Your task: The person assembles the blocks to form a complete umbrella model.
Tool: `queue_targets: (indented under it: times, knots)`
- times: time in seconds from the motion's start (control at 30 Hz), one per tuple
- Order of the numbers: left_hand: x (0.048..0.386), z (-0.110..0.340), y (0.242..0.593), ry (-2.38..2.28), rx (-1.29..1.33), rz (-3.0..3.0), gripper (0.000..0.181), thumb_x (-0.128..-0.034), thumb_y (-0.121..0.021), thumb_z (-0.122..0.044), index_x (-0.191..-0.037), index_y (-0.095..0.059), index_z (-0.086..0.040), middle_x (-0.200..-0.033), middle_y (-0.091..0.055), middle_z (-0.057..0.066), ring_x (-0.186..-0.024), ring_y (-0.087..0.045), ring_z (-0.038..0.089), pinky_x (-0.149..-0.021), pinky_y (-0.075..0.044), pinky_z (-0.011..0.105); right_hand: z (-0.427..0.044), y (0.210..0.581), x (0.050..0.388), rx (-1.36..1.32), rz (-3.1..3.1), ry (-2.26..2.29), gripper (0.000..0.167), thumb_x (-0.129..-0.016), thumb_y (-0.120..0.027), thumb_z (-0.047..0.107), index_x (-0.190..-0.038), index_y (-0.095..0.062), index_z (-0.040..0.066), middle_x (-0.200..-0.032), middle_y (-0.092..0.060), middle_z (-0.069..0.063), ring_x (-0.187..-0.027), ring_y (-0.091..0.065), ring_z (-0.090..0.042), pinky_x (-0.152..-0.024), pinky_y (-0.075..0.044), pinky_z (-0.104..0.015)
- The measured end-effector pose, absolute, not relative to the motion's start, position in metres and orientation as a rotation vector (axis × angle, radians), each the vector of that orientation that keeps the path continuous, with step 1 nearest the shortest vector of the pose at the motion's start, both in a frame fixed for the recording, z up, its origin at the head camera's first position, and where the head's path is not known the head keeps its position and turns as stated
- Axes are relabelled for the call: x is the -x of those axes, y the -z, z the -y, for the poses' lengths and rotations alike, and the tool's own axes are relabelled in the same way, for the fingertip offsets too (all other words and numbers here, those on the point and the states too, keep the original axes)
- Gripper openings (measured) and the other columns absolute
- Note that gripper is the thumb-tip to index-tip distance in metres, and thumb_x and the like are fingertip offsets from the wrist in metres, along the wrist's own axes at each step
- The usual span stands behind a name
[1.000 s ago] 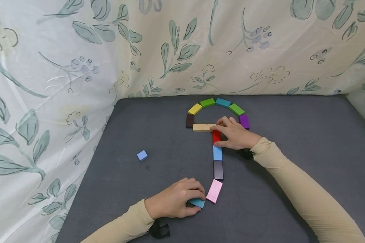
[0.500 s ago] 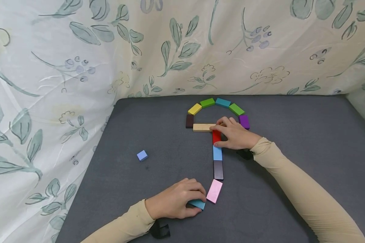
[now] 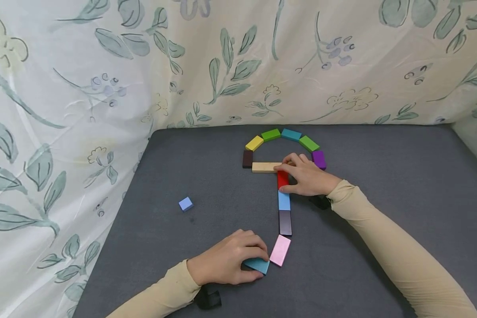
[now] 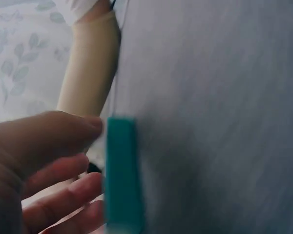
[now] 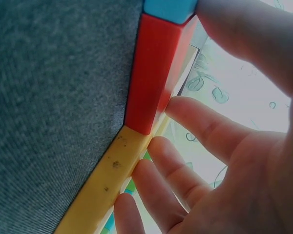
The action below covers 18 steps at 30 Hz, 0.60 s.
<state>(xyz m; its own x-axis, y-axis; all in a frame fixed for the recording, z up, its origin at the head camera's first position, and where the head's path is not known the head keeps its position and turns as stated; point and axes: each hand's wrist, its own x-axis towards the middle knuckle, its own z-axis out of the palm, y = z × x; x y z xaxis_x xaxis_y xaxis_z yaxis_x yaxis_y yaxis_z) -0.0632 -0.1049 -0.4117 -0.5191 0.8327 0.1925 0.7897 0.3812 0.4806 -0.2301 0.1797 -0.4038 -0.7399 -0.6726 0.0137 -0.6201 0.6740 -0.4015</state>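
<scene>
In the head view my left hand (image 3: 235, 258) holds a light blue block (image 3: 257, 265) at the near end of a line of blocks, thumb and index finger at its edges. A close look at this teal-looking block (image 4: 123, 175) comes from the left wrist view. Next to it lies a pink block (image 3: 280, 250), angled. My right hand (image 3: 311, 176) rests with loosely extended fingers over a red block (image 3: 283, 180). Its fingertips touch about the red block and the natural wood block (image 3: 264, 167); the thumb is at the red block's joint with another light blue block (image 3: 284, 201).
A dark grey block (image 3: 285, 222) continues the line. Beyond the wood block, an arch runs through dark brown (image 3: 247, 159), yellow (image 3: 255, 142), green, blue (image 3: 291, 134) and purple blocks (image 3: 319, 160). One small blue block (image 3: 186, 203) lies apart at left. Floral cloth (image 3: 222, 62) hangs behind the table.
My left hand has shifted slightly left, showing more of the light blue block. That block has moved only a little, towards the pink one. The right hand stays still.
</scene>
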Motion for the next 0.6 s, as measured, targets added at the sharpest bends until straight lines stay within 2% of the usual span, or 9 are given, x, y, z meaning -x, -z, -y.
queue_targets:
  times: [0.23,0.47,0.6]
  knots:
    - [0.084,0.141,0.399,-0.870,-1.299,-2.868,0.030,-0.0870,-0.086,-0.026,-0.113,-0.076,-0.014,-0.116,-0.068,-0.006,-0.106,-0.061,0.009,-0.086,-0.050,0.034,-0.180,0.403,0.230,1.060,-2.749,0.573,0.062,-0.091,-0.080,0.033,-0.144,-0.060,0.008,-0.138,-0.050,-0.020,-0.111,-0.046,-0.033,-0.084,-0.041,-0.041]
    - [0.110,0.199,0.396,-0.728,-0.925,-3.215,0.039,-0.0844,-0.087,-0.021,-0.118,-0.074,-0.007,-0.119,-0.068,0.006,-0.106,-0.062,0.025,-0.088,-0.050,0.050,-0.180,0.405,0.230,1.074,-2.752,0.577,0.062,-0.091,-0.081,0.032,-0.144,-0.061,0.008,-0.138,-0.050,-0.020,-0.110,-0.045,-0.033,-0.084,-0.041,-0.041]
    - [0.116,0.224,0.400,-0.635,-0.726,-3.257,0.043,-0.0840,-0.088,-0.022,-0.121,-0.072,-0.006,-0.122,-0.066,0.011,-0.106,-0.061,0.032,-0.086,-0.048,0.053,-0.180,0.406,0.229,1.071,-2.754,0.577,0.061,-0.091,-0.080,0.032,-0.144,-0.060,0.007,-0.138,-0.050,-0.020,-0.111,-0.045,-0.033,-0.085,-0.041,-0.042]
